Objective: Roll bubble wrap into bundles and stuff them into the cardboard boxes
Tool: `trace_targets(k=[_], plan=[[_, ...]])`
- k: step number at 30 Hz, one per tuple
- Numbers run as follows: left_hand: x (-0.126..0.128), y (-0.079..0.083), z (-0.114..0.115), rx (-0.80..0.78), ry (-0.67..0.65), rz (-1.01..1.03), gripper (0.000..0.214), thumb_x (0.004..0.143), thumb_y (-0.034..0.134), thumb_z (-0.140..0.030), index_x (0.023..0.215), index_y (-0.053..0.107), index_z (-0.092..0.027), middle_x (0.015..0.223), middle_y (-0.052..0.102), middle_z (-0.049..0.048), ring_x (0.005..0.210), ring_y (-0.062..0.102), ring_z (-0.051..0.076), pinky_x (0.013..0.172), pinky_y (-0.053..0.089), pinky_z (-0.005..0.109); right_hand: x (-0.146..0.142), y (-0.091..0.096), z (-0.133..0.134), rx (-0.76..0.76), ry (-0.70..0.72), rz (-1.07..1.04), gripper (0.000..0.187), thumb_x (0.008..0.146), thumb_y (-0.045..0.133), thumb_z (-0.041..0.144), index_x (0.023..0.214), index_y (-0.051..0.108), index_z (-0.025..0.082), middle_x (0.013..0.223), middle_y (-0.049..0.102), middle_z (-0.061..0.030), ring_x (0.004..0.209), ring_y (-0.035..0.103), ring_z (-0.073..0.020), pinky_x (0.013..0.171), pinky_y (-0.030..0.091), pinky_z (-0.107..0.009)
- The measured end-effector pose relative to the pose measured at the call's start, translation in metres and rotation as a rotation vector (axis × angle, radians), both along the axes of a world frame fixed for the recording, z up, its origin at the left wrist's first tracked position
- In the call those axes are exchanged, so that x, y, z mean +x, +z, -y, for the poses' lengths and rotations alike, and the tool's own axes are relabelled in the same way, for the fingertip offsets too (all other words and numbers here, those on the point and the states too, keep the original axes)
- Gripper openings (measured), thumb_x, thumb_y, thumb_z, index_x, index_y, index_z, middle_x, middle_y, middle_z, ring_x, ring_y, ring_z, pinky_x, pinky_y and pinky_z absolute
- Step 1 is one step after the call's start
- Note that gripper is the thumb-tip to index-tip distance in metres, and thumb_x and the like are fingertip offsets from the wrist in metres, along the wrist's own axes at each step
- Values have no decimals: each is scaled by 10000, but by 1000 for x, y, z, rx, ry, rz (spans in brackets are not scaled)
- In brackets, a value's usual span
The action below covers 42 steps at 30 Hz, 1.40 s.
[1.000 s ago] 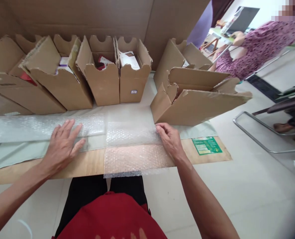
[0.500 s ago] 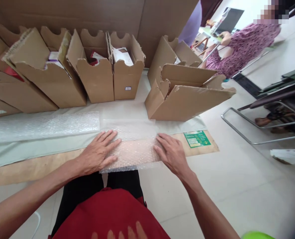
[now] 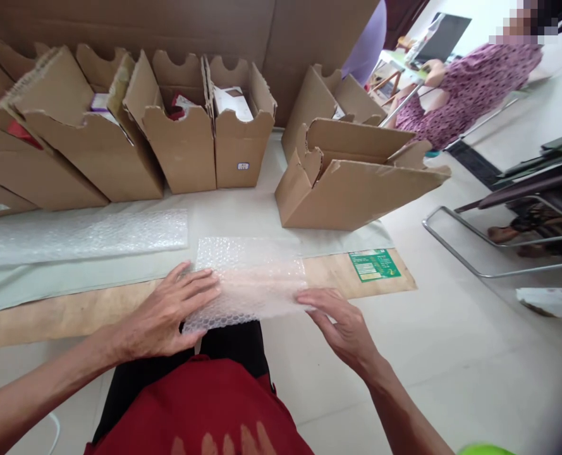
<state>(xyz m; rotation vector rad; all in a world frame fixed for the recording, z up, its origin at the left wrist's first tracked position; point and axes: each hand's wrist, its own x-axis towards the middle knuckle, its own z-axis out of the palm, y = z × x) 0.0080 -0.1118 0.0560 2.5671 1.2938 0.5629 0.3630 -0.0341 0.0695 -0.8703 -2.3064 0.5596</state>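
In front of me, a piece of bubble wrap [image 3: 255, 284] lies across the front edge of the table, its near edge reaching over my lap. My left hand [image 3: 174, 313] rests on its left side with fingers spread and thumb apart. At the right side, my right hand [image 3: 340, 319] pinches the near right part of the wrap between thumb and fingers. Farther back on the left, a long strip of bubble wrap [image 3: 95, 234] lies on the pale cloth [image 3: 233, 218].
Several open cardboard boxes [image 3: 181, 151] stand in a row at the back, some with small packages inside. Another cardboard box [image 3: 337, 196] stands at right. A green label [image 3: 374, 265] lies on the wooden board [image 3: 332, 275]. A person in patterned clothing [image 3: 480, 95] sits beyond.
The bubble wrap has shifted toward me. My right hand has gone from lying flat to pinching its near right part. My left hand has slid left and nearer.
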Motion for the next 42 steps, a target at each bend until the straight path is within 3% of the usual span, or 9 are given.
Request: trace_targets(k=[5,8,12,18,22,25,30,36,42], plan=[[21,3,-1,68,314,312,161,939,567,-152,1000,710,-195,891,779,16,859,719,176,934,544,350,-7,8,-14,-210,-265,-88,135,945,662,322,868,708,221,807,748,-9,722,700,-179,659,531,-264],[28,6,-12,-86,539,257,180,927,576,-257,821,712,-205,693,696,-1,686,650,173,652,505,290,-19,-8,-34,-245,-374,-89,220,906,652,401,796,670,211,691,680,0,616,620,-174,593,484,-275],[30,5,-26,-203,637,99,166,894,568,-264,818,706,-211,687,682,-2,660,620,178,647,461,290,-30,-34,-46,-133,-462,30,260,897,623,446,812,660,203,722,666,-32,654,594,-203,657,485,-329],[32,5,-32,-221,722,-171,305,904,601,-325,1170,664,-188,940,729,56,809,677,243,691,450,320,-22,-33,-53,-44,-462,178,537,870,667,451,1311,599,150,1154,674,-148,899,649,-274,825,529,-411],[32,15,-36,-327,759,-303,261,930,587,-411,1047,664,-191,998,714,66,842,683,261,640,411,325,-25,-15,-74,-152,-297,282,295,815,695,368,1038,668,177,1204,642,-148,1061,629,-307,882,505,-409],[33,25,-39,-419,729,-334,185,941,570,-348,864,648,-199,911,707,44,792,674,239,624,387,320,-29,0,-74,-248,-207,277,96,811,636,276,774,582,207,1001,659,-81,944,629,-254,831,477,-365],[34,42,-57,-248,660,-403,196,964,523,-230,817,645,-187,856,684,63,756,666,243,617,397,331,-18,10,-23,-559,-251,53,178,853,641,351,771,560,215,661,557,25,607,509,-150,575,397,-272],[43,29,-95,139,558,-205,308,934,617,-230,1214,640,-101,1032,691,148,959,653,312,819,505,411,-54,-35,65,-1190,-361,-567,426,761,813,548,781,572,197,645,610,20,521,564,-126,445,476,-219],[47,0,-14,78,17,200,323,926,591,-201,1245,601,-152,1179,684,153,1180,594,300,1043,478,490,-91,-62,104,-1364,-404,-879,418,777,849,525,835,660,156,684,687,-24,572,660,-141,437,504,-179]])
